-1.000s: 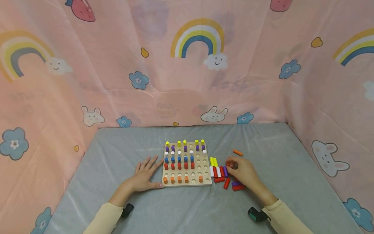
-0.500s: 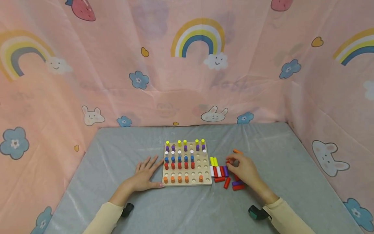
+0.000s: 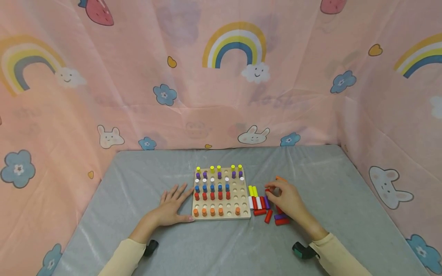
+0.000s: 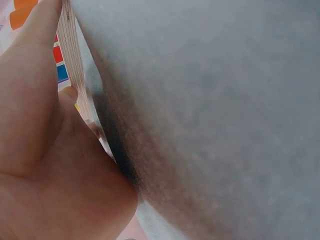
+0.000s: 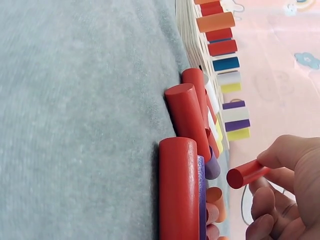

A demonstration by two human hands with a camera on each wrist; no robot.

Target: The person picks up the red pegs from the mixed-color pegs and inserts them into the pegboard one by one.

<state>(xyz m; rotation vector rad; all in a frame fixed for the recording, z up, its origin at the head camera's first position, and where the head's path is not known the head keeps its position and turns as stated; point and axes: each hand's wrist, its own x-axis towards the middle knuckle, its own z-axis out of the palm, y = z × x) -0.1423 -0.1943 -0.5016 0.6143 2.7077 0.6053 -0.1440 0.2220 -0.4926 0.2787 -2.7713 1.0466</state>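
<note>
A wooden pegboard (image 3: 221, 215) bears rows of upright pegs in yellow, purple, white, blue, red and orange, with bare holes mostly toward its right side. My left hand (image 3: 170, 209) lies with fingers spread at the board's left edge, thumb touching the near corner. Above the loose pegs right of the board, my right hand (image 3: 287, 197) pinches a red peg (image 5: 247, 173) between thumb and fingers. In the right wrist view that peg is held off the table, tilted. Part of an orange peg (image 3: 281, 178) shows behind the right hand.
Two yellow pegs (image 3: 254, 191) lie beside the board's right edge. Nearer me are a row of white, red and purple pegs, a slanted red peg (image 3: 268, 216) and another red peg (image 3: 282, 221). Grey cloth covers the table (image 3: 221, 249); a printed pink curtain (image 3: 221, 111) hangs behind.
My right hand, pinching the red peg, has shifted slightly up and left and covers more of the orange peg. My left hand and the board stay put.
</note>
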